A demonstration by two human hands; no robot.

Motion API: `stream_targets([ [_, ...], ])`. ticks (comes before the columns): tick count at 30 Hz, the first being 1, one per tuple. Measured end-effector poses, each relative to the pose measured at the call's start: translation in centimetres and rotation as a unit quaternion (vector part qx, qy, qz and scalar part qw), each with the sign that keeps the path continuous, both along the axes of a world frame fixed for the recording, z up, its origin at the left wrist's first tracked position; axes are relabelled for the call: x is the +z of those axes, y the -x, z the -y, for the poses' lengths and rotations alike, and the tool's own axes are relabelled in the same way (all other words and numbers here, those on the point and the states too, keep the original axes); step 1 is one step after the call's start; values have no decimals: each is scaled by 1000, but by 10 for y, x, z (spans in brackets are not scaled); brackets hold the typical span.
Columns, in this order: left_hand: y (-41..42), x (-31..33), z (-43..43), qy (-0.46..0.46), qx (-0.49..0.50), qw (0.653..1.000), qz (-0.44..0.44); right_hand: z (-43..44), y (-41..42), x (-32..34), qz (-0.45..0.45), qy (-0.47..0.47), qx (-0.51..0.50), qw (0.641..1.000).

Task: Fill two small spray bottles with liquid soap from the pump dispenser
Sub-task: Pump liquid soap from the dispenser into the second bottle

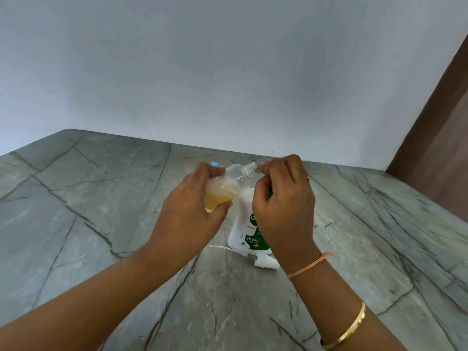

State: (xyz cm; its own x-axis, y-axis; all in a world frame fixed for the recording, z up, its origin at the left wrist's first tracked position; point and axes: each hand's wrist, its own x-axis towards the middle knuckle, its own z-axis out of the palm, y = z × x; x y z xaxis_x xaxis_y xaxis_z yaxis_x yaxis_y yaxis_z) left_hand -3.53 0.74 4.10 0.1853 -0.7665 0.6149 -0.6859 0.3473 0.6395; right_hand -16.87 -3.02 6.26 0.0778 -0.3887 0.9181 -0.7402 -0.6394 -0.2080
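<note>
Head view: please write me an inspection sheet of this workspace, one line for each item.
surface: grey veined stone counter; no spill seen.
job's things: bottle tilted, part full of yellow soap, open mouth at the pump's nozzle; dispenser stands on the counter; spray head with its tube lies in front of it.
clutter: small blue thing behind the left hand; cannot tell what it is.
grips: left hand holds the bottle; right hand is curled over the dispenser's pump.
cables: nothing seen.
surroundings: pale wall; brown panel at the right.
</note>
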Motion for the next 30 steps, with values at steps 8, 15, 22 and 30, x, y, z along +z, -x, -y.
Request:
stream_targets([
  [8,-1,-2,2,3,2,1000,-3,0,7,14,-22,-41,18,999],
  [15,-2,0,1,14,-9,1000,-15,1,2,5,12,3,17,1000],
  [22,-1,-3,1,3,-8,1000,-6,0,3,5,5,-10,23,1000],
  [30,-1,-3,1,7,-11,1000,-2,1,8,14,-16,-28,17,999],
])
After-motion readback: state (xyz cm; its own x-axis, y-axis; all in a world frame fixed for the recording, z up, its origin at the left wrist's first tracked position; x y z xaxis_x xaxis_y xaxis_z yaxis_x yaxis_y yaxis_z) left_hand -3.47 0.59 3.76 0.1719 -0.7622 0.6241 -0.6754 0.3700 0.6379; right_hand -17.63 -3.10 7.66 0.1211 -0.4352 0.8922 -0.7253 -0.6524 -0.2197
